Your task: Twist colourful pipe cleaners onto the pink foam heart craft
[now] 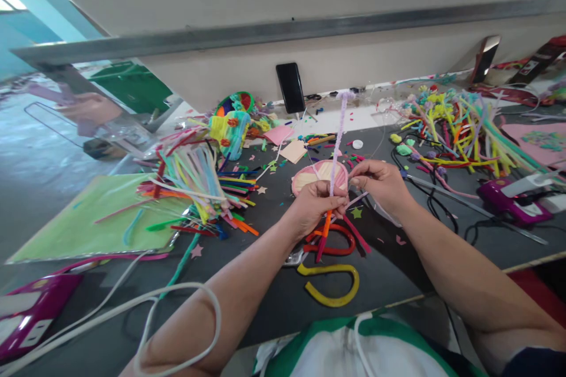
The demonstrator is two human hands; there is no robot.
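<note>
Your forearms reach in from both lower corners and converge over the dark grey tabletop point(260, 300), with a white cable point(217, 321) looping across your left one. The table's near edge runs just in front of your torso; a yellow, curved, flat strip point(355, 283) lies just inside it, and a glossy red loop point(352, 241) lies beyond that, below your hands. Grey surface gives you room between that strip and your right forearm, and more beside your left wrist.

Your left hand point(322, 203) is bent inward, thumb and fingers pinched on an upright lilac fuzzy stem point(340, 129), which rises above your knuckles. Your right hand point(374, 182) is just beside it, thumb and forefinger closed together; whether they grip a thin strand is too small to tell. Directly behind your left fingers sits a pink-rimmed, cream oval piece point(305, 177).

Farther out, a multicoloured bundle of fuzzy sticks point(194, 174) limits the left, a tangled multicoloured pile of fuzzy sticks point(455, 129) the right. A black phone point(290, 87) leans against the pale panel point(221, 76) at the back.
</note>
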